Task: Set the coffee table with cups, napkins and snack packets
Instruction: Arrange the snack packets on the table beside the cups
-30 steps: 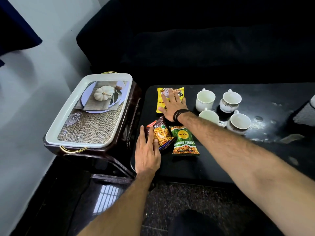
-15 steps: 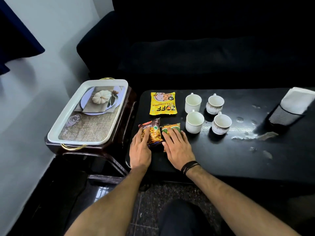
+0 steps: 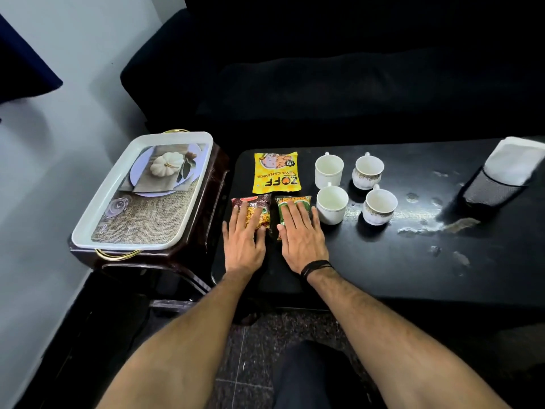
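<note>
Pressing flat, open left hand (image 3: 244, 240) on red snack packet (image 3: 252, 212), right hand (image 3: 302, 239) on green snack packet (image 3: 293, 206), gripping nothing. Yellow packet (image 3: 276, 172), four white ceramic cups (image 3: 331, 203) set on black bench (image 3: 383, 261). We judge napkins (image 3: 514, 159) left, in black mesh holder (image 3: 491, 188).

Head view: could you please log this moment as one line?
left hand flat on red packet | right hand flat on green packet | four cups set

A white tray (image 3: 88, 228) sits on a dark side table (image 3: 215, 184).

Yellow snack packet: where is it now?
Head view: the yellow snack packet lies flat on the black coffee table, left of the cups, just beyond the two hand-covered packets.
</note>
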Tool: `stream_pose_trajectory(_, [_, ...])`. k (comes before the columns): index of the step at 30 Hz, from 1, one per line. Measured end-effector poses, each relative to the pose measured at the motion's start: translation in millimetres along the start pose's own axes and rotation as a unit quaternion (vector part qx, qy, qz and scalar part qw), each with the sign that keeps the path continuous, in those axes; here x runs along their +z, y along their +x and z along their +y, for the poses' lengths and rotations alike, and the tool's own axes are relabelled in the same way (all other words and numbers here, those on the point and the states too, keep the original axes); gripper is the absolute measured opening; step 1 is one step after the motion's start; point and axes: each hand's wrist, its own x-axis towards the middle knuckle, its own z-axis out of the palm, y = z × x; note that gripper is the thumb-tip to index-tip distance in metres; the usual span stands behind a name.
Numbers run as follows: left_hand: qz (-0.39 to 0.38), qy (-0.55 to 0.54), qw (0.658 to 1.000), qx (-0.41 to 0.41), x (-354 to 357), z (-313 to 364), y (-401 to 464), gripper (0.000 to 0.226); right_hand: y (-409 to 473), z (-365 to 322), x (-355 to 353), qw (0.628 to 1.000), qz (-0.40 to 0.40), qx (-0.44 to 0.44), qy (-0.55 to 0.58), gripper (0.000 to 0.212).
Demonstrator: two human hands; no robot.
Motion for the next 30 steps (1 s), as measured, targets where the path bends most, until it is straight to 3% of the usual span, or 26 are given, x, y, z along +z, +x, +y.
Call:
stream_pose_trajectory(13, [0.024,0.002,0.999,0.024,3,0,-4,0.059,2,1,5,1.0,0.008,0.004,0.016,0.056])
stream_pose_trajectory(18, [0.035,0.02,0.998,0.041,0,4,-5,0.064,-1,11,-7,0.995,0.092,-0.025,0.018,0.05])
stream_pose_trajectory(22, [0.016,0.06,0.996,0.059,2,3,-3,0.069,4,45,-22,0.99,0.141,0.029,0.002,0.047])
stream_pose_trajectory(30, [0.008,0.074,0.996,0.057,4,2,-3,0.07,-28,77,-10,0.996,0.082,0.031,-0.009,0.063])
